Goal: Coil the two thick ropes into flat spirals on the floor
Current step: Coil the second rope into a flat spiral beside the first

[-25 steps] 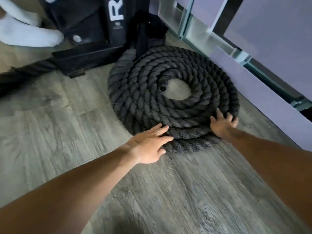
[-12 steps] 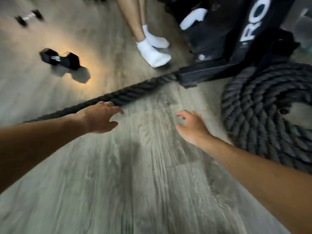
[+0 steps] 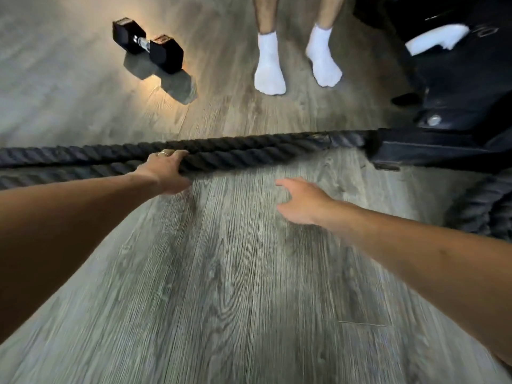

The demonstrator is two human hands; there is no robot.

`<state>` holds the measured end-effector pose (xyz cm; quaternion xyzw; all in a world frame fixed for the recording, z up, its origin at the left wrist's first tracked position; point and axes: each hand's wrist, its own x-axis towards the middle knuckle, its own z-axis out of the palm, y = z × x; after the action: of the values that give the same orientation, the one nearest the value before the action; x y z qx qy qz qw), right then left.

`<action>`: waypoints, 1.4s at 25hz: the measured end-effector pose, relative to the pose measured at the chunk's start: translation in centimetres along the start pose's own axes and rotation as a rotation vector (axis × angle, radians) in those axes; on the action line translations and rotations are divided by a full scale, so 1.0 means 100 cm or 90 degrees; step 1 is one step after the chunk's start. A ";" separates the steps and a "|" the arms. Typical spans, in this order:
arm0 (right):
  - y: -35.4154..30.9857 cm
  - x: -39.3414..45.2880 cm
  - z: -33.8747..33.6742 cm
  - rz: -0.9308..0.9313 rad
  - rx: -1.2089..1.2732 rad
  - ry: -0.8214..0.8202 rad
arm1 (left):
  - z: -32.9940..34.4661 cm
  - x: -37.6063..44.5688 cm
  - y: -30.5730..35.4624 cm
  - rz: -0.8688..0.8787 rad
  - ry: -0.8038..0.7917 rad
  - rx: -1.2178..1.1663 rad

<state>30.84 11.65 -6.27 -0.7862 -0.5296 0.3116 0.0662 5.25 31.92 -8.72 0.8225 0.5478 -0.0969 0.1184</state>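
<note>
Head view: left hand (image 3: 166, 170) clenched around straight rope (image 3: 249, 153), thick, black, twisted, lying on grey wood-grain floor (image 3: 235, 286). Right hand (image 3: 302, 200) released, empty, just beside. Beyond grip: hex dumbbell (image 3: 148, 45), white-socked feet (image 3: 270, 70). Right: black machine base (image 3: 443, 151), coiled rope (image 3: 482, 209).

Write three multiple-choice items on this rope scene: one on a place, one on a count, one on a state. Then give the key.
1. Where does the dumbbell lie?
A. beyond the straight rope
B. on the coiled rope
C. under the right hand

2. How many white-socked feet show?
A. one
B. two
C. four

3. What is the left hand doing?
A. hovering above the floor
B. gripping the straight rope
C. holding the dumbbell

Key: 1 A, it sits on the far side of the rope; 2 B, a pair stands there; 3 B, its fingers wrap over the rope.
</note>
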 end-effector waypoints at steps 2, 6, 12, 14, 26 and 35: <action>-0.013 0.025 0.006 -0.012 -0.024 0.006 | 0.006 0.017 -0.004 0.013 -0.012 0.017; -0.045 0.054 0.014 -0.010 0.034 -0.022 | 0.012 0.026 -0.004 -0.018 -0.046 0.117; -0.027 0.036 0.019 0.143 0.241 -0.038 | 0.043 -0.041 0.013 0.132 0.059 0.244; -0.013 0.023 0.017 0.215 0.346 -0.018 | 0.052 -0.080 0.039 0.194 0.053 0.255; 0.112 -0.211 0.055 0.063 -0.092 -0.162 | 0.095 -0.287 0.174 0.442 -0.016 0.117; 0.122 -0.282 0.093 -0.125 -0.210 -0.085 | 0.135 -0.375 0.153 0.269 -0.109 0.037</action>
<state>28.35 -20.35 -7.13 -0.7085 -0.6508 0.2640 -0.0687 4.69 -10.80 -9.34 0.9110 0.3480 -0.1549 0.1580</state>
